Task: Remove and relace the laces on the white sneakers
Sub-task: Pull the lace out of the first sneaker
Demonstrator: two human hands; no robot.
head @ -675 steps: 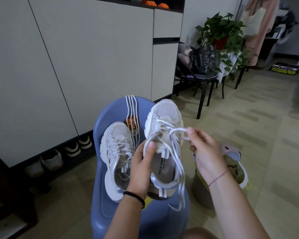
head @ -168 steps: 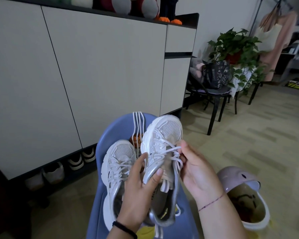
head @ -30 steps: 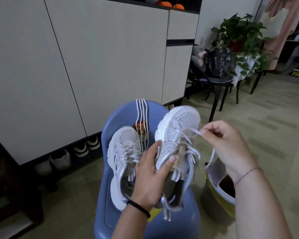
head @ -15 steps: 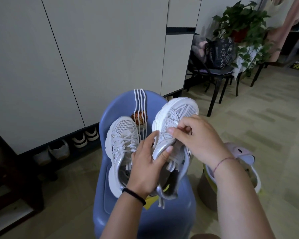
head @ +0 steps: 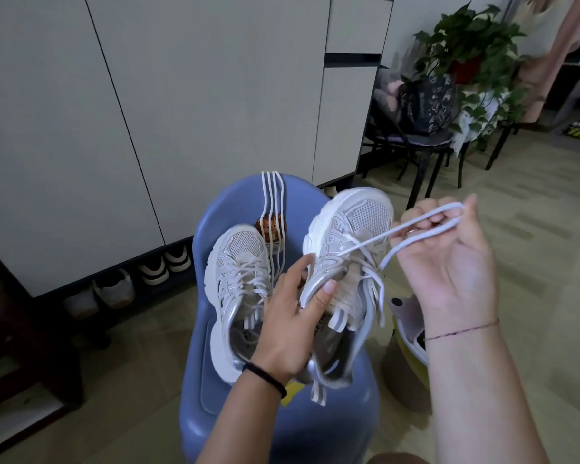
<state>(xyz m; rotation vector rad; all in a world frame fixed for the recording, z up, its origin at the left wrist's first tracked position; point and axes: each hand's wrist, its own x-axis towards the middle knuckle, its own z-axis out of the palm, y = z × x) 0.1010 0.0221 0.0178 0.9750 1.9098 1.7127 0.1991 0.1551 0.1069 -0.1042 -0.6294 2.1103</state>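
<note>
Head view. Item 1: white sneaker [head: 349, 236], lifted at frame centre, toe toward 12 o'clock, side clasped by left hand [head: 288, 316]. Item 2: lace loop [head: 449, 206], drawn from eyelets near the toe toward 2 o'clock, pinched in right hand [head: 449, 262]. Item 3: second sneaker [head: 238, 279], laced, lying on blue chair [head: 282, 430], 9 o'clock of the first. Item 4: loose laces [head: 272, 195], draped over the chair back, 11 o'clock.

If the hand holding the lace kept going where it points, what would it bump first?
Nothing close, it seems: beyond the right hand holding the lace is open air, then probably the black chair.
</note>
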